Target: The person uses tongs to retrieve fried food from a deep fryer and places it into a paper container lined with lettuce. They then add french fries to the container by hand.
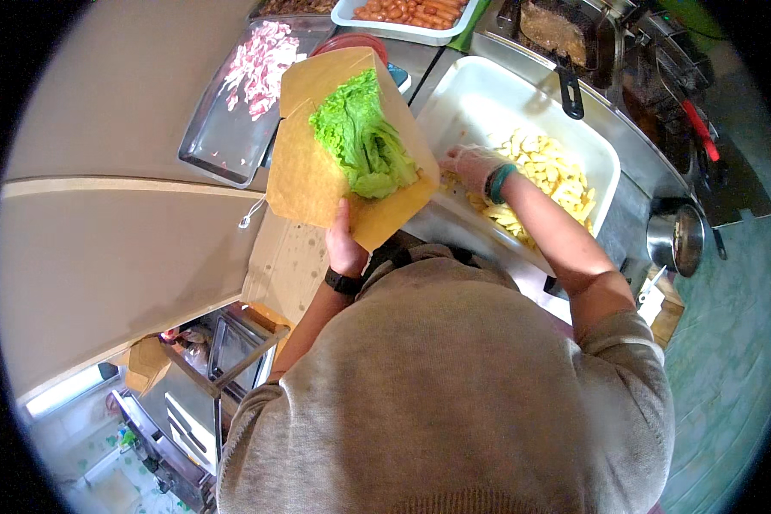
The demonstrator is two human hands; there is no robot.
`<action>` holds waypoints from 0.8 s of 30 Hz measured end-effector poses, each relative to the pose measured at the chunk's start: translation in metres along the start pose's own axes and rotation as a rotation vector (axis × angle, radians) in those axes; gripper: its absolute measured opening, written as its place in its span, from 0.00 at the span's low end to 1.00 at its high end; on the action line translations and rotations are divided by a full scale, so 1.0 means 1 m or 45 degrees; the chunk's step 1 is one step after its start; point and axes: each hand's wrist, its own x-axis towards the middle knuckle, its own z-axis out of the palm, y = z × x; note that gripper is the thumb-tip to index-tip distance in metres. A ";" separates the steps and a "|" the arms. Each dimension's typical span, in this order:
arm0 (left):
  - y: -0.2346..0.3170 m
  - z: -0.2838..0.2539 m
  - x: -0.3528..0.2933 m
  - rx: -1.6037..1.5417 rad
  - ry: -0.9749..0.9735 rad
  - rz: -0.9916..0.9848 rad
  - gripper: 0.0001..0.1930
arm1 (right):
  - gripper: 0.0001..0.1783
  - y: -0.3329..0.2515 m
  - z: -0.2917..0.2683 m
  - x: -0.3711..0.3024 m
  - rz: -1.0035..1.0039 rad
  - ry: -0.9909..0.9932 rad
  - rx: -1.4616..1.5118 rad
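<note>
Ahead of you runs a beige tabletop (120,128), its left part bare. On it lies a metal tray (223,146) with chopped pink meat at its far end. Beyond that sits a white tray of sausages (407,17). To your right a large white tub (488,103) rests on a steel tabletop (634,146), with pale potato pieces (544,176) heaped in its near corner. Further right stand a dark fryer (574,38) and a steel pot (677,236).

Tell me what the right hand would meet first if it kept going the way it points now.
Likely the brown paper box: the gloved right hand points left over the white tub toward its edge. Depth is unclear, though.
</note>
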 end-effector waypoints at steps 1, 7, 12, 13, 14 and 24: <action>0.000 -0.002 0.000 0.022 -0.010 -0.004 0.20 | 0.24 -0.002 0.002 0.002 0.035 0.012 -0.038; 0.008 -0.003 -0.013 0.337 0.052 0.032 0.17 | 0.15 -0.017 0.001 0.007 0.035 0.092 0.096; 0.004 -0.001 -0.013 0.572 0.021 0.220 0.20 | 0.13 -0.013 0.027 0.022 -0.026 0.196 0.075; 0.004 -0.001 -0.013 0.539 0.014 0.217 0.19 | 0.13 -0.013 0.031 0.020 -0.054 0.263 0.102; 0.005 -0.002 -0.013 0.504 0.007 0.214 0.19 | 0.13 -0.012 0.031 0.018 -0.108 0.274 0.095; 0.001 -0.005 -0.003 -0.138 0.089 -0.019 0.18 | 0.17 -0.008 0.037 0.027 -0.057 0.088 0.114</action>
